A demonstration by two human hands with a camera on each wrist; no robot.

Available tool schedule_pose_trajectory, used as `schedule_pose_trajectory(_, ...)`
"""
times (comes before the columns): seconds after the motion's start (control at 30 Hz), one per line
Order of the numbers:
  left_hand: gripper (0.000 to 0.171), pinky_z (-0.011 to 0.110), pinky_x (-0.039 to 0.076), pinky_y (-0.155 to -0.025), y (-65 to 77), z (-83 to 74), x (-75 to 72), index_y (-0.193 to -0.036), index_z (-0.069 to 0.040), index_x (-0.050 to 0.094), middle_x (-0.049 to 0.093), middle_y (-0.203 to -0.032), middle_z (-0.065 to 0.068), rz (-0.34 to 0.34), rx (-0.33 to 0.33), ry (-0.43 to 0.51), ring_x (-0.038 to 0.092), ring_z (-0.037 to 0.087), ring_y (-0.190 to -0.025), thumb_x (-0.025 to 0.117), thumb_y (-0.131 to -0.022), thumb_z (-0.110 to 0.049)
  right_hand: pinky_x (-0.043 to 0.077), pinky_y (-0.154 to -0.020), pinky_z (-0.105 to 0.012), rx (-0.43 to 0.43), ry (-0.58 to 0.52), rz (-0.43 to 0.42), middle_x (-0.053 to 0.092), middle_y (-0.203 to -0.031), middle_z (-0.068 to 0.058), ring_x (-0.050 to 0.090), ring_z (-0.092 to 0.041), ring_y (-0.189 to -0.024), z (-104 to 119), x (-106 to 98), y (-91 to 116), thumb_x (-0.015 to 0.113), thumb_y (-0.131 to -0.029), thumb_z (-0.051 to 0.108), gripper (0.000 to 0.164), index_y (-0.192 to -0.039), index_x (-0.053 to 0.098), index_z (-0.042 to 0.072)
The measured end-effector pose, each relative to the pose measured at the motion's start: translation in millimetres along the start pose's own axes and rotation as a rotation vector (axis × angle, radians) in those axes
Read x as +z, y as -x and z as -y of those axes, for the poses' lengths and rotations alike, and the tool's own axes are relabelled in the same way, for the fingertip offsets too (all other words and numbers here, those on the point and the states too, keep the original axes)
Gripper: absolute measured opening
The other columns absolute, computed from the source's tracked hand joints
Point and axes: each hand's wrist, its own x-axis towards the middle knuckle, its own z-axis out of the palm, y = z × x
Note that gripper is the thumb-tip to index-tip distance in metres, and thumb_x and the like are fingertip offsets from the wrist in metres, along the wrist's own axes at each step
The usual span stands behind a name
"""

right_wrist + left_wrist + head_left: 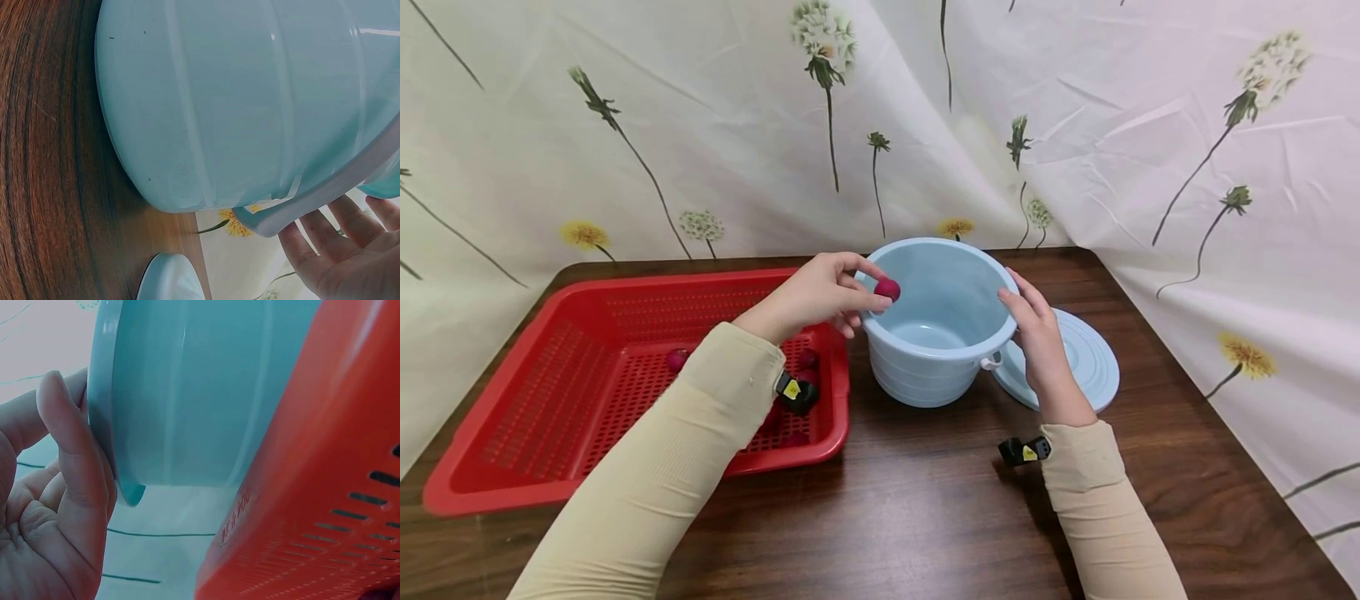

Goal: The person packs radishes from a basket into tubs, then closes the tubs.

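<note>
Between its thumb and fingers, my left hand (820, 293) pinches a small round dark-red ball (887, 290) over the left rim of a light blue bucket (925, 371). The bucket stands upright on the table, and the inside that shows has nothing in it. My right hand (1043, 346) grips the bucket's right rim, thumb on top and fingers outside. In the right wrist view, the bucket's pale handle (337, 181) hangs beside those fingers. From the left wrist view the ball is hidden behind the thumb and the bucket's rim.
A red perforated basket (512, 387) sits left of the bucket, close to it. Several dark-red balls lie in it, one apart (677, 360), partly hidden by my left arm. The blue lid (1093, 358) lies flat behind my right hand. Flowered cloth (737, 125) hangs behind the table.
</note>
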Motion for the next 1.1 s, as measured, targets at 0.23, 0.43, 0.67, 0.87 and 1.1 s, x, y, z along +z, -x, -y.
schedule_pose_trajectory(0.23,0.051,0.027,0.058,-0.059,1.2,-0.3,-0.3,-0.135,-0.006,0.053,0.068,-0.088,0.009,0.004,0.011,-0.004,0.058,0.014,-0.056,0.074,-0.089,-0.015,0.035,-0.114,-0.048,-0.004,-0.006,-0.002,0.041,-0.156,-0.003,0.043,-0.020,-0.138,0.3,0.2,0.4,0.051,-0.100,0.035,0.056,-0.152,0.039,0.019)
schedule_pose_trajectory(0.43,0.051,0.028,0.058,-0.058,1.0,1.4,-1.0,-0.134,-0.006,0.053,0.067,-0.083,0.005,0.004,0.022,0.002,0.058,0.014,-0.057,0.075,-0.089,-0.015,0.036,-0.114,-0.048,-0.007,-0.003,0.000,0.041,-0.156,-0.003,0.043,-0.020,-0.138,-0.6,0.2,0.0,0.051,-0.100,0.035,0.056,-0.152,0.039,0.019)
schedule_pose_trajectory(0.67,0.051,0.028,0.057,-0.059,1.1,6.4,-3.9,-0.135,-0.008,0.054,0.069,-0.092,0.010,0.019,0.028,0.031,0.060,0.016,-0.062,0.075,-0.089,-0.018,0.036,-0.114,-0.048,-0.004,-0.002,-0.001,0.041,-0.155,-0.003,0.043,-0.021,-0.138,-0.8,-0.3,0.7,0.051,-0.100,0.036,0.056,-0.152,0.039,0.020)
schedule_pose_trajectory(0.87,0.051,0.028,0.056,-0.059,5.6,12.0,-12.3,-0.135,-0.009,0.054,0.070,-0.092,0.009,0.018,0.047,0.052,0.060,0.016,-0.067,0.075,-0.089,-0.020,0.036,-0.113,-0.049,-0.004,0.014,-0.007,0.041,-0.156,-0.003,0.044,-0.021,-0.138,0.1,0.1,1.4,0.051,-0.100,0.037,0.056,-0.152,0.039,0.021)
schedule_pose_trajectory(1.1,0.042,0.027,0.054,-0.057,13.1,22.0,-27.8,-0.129,-0.012,0.058,0.069,-0.092,0.010,-0.030,0.041,0.019,0.060,0.017,-0.069,0.072,-0.092,-0.027,0.038,-0.111,-0.047,-0.004,0.017,-0.011,0.041,-0.155,-0.003,0.045,-0.021,-0.137,0.0,0.0,1.4,0.051,-0.100,0.036,0.055,-0.152,0.039,0.020)
